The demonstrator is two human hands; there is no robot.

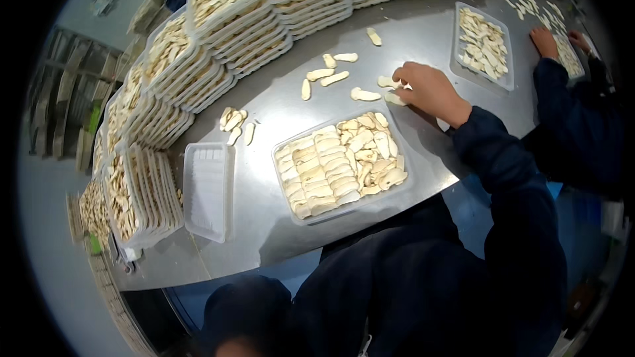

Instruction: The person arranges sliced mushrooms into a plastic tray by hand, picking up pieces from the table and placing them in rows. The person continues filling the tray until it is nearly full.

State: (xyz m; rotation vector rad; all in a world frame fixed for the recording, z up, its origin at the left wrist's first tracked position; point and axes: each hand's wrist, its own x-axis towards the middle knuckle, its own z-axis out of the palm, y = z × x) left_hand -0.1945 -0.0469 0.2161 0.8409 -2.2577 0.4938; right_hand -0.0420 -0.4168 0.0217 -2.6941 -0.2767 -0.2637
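My right hand [429, 90] reaches over the steel table, thumb and fingers apart above two pale mushroom slices. One slice [386, 82] lies at the fingertips and another [394, 99] by the thumb; a firm grip on either is not visible. A third slice [365, 94] rests just left of them. Nearer to me, a clear plastic tray [342, 210] holds slices in neat overlapping rows on its left and a looser pile on its right. Only a little skin, apparently my left hand [237, 348], shows at the bottom edge below a dark sleeve.
Loose slices [320, 75] lie beyond the tray, with a small heap [233, 120] to the left. A bare plastic tray [206, 188] stands near tall stacks of filled trays [253, 34]. Rightward are another filled tray [482, 47] and a co-worker's hands [544, 42].
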